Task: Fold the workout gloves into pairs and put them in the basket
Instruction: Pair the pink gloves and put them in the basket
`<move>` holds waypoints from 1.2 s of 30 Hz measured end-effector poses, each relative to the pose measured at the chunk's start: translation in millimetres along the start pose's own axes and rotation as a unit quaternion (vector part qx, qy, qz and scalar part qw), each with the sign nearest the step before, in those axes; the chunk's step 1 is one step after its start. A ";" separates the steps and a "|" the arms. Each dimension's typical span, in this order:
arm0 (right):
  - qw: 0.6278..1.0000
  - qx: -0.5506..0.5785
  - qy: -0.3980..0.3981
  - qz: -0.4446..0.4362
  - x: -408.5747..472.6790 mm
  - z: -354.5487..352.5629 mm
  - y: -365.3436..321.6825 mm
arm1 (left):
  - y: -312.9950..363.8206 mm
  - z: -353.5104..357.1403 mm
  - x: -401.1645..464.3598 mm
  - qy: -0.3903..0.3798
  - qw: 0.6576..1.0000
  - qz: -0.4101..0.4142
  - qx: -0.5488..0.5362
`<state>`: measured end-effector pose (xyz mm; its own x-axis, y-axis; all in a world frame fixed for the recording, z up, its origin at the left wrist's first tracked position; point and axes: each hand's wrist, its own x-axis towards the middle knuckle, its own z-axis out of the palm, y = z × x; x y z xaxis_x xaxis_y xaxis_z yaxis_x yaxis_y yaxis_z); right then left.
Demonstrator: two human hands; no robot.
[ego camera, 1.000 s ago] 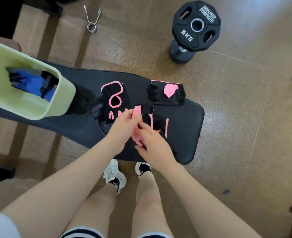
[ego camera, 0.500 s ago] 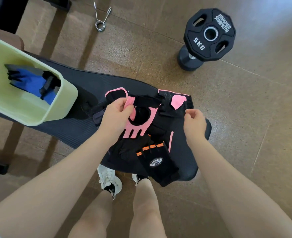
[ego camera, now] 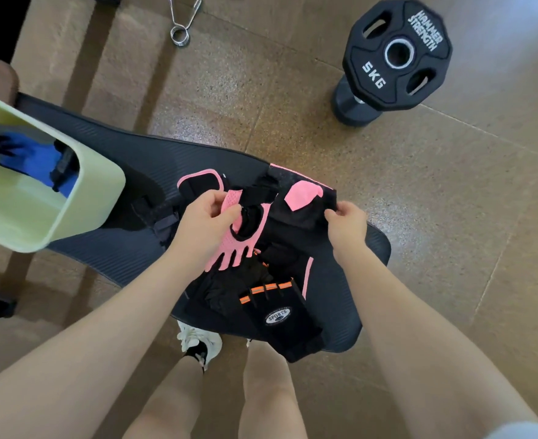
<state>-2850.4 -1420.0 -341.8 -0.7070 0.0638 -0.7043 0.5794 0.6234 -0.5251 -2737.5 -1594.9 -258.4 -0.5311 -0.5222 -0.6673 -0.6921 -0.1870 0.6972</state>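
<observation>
My left hand (ego camera: 205, 222) grips a pink fingerless glove (ego camera: 239, 242) by its wrist end, the fingers hanging down over the black bench pad (ego camera: 141, 166). My right hand (ego camera: 345, 220) pinches the near edge of a black glove with a pink patch (ego camera: 302, 198) lying on the pad. Another black glove with pink trim (ego camera: 199, 183) lies behind my left hand. A black glove with orange stripes and a SPORTS label (ego camera: 280, 318) lies at the pad's near edge, beside a plain black glove (ego camera: 226, 289). The pale green basket (ego camera: 71, 223) at left holds blue gloves (ego camera: 30, 160).
A 5 kg black weight plate (ego camera: 397, 52) stands on the brown floor at the back right. A metal spring collar (ego camera: 182, 23) lies on the floor at the back. My legs and white shoes (ego camera: 198, 343) are below the pad's near edge.
My left hand lifted the pink glove up off the pile and opened it out. My right hand let go of it and moved right to pinch the black glove with the pink patch.
</observation>
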 end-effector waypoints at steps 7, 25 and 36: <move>0.984 0.056 -0.051 -0.162 -77.0 -21.8 -44.9 | 25.6 -22.3 -25.3 0.006 0.999 0.032 0.030; 0.894 0.325 -0.299 -0.072 -288.9 6.7 -120.2 | 62.1 -157.5 -151.5 -0.159 0.909 0.341 0.179; 0.916 0.265 -0.298 -0.048 -310.5 9.9 -100.2 | 55.3 -181.0 -150.1 -0.119 0.967 0.188 0.125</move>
<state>-2684.9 -1510.0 -75.2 -0.5105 -0.5060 -0.6953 0.7532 0.1269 -0.6454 -2607.6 -1677.4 -72.3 -0.8451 -0.3029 -0.4405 -0.5085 0.2009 0.8373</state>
